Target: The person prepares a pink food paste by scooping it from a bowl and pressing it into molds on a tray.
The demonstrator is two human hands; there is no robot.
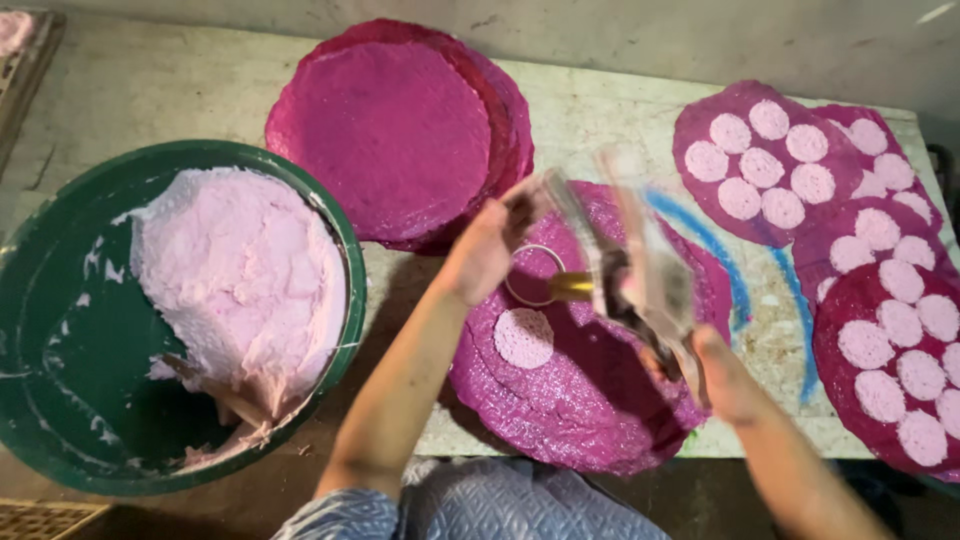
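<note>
Both hands (600, 300) work a blurred tool (630, 270) over a magenta mat (580, 400) beside a green basin (60, 330).

A big bowl (60, 330) sat at the left of the table (600, 120), with soft dough (240, 270) in it. Behind and to its right lay a stack of round mats (395, 130). Another mat (580, 400) lay in the middle with one dough disc (524, 338) on it. More mats (700, 200) with many discs (760, 167) lay at the right.
</note>
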